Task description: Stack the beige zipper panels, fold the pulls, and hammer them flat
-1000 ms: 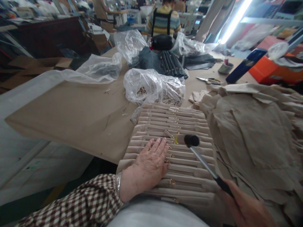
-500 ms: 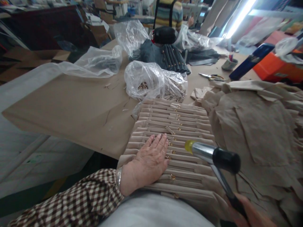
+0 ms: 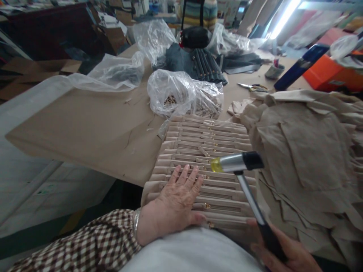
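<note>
My left hand (image 3: 176, 200) lies flat, fingers stretched out, on overlapping rows of beige zippered fabric pieces (image 3: 227, 194). Gold zipper sliders with beige pull tabs run down the middle of the rows. In my right hand (image 3: 283, 249), at the lower right, I grip the black handle of a mallet (image 3: 234, 162). Its head is silver, with a yellow face on the left end and a black one on the right. The head is over the rows, just right of my left fingertips; whether it touches them I cannot tell.
Beyond the rows sits a clear plastic bag (image 3: 184, 94) of small beige pieces. Beige fabric (image 3: 306, 147) is heaped at right. Farther back are scissors (image 3: 252, 87), a small cup (image 3: 274, 71), a blue object (image 3: 302, 67), an orange box (image 3: 334, 71) and dark zippered pieces (image 3: 205, 66).
The mallet has swung left and its head is higher in view, closer to my left fingertips. My right hand has come further into view. My left hand stays flat on the rows, thumb now lower.
</note>
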Motion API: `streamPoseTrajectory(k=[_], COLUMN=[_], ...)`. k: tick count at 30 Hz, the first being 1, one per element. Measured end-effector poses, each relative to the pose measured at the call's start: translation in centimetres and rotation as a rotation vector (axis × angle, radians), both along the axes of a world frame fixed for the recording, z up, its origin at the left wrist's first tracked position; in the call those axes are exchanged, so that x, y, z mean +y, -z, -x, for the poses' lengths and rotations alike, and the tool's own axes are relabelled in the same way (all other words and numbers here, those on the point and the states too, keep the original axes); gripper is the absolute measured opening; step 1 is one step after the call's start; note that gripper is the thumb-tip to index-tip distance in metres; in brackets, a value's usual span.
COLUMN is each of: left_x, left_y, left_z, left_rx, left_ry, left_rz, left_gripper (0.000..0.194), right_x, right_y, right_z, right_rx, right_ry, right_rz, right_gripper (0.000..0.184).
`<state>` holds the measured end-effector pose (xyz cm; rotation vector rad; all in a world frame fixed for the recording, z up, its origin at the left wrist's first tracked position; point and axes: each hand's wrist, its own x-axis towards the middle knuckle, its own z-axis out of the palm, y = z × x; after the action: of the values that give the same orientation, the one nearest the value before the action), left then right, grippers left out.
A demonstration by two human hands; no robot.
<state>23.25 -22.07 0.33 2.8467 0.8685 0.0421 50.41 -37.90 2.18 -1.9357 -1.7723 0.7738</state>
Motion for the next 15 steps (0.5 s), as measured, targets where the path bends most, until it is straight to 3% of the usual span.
streamPoseTrajectory(k=[5,9,15], left_x=[0.4,0.7,2.4], left_y=[1.2,0.6,0.3], left_z=[-0.2,-0.2,-0.9], left_rx=[0.031,0.041,0.023], left_ry=[-0.011,-0.004,-0.029], left_rz=[-0.015,-0.025,0.007], left_gripper=[0.097,0.094,0.091], right_x=[4.5,6.5,9.9], right_y=[1.2,1.9,1.2], right_z=[2.7,2.4,1.6], right_rx=[0.013,-0.045,-0.02], right_ry=[0.07,0.042,0.005], right_rz=[0.028,0.08,0.038], right_gripper=[0.04,0.029,0.025])
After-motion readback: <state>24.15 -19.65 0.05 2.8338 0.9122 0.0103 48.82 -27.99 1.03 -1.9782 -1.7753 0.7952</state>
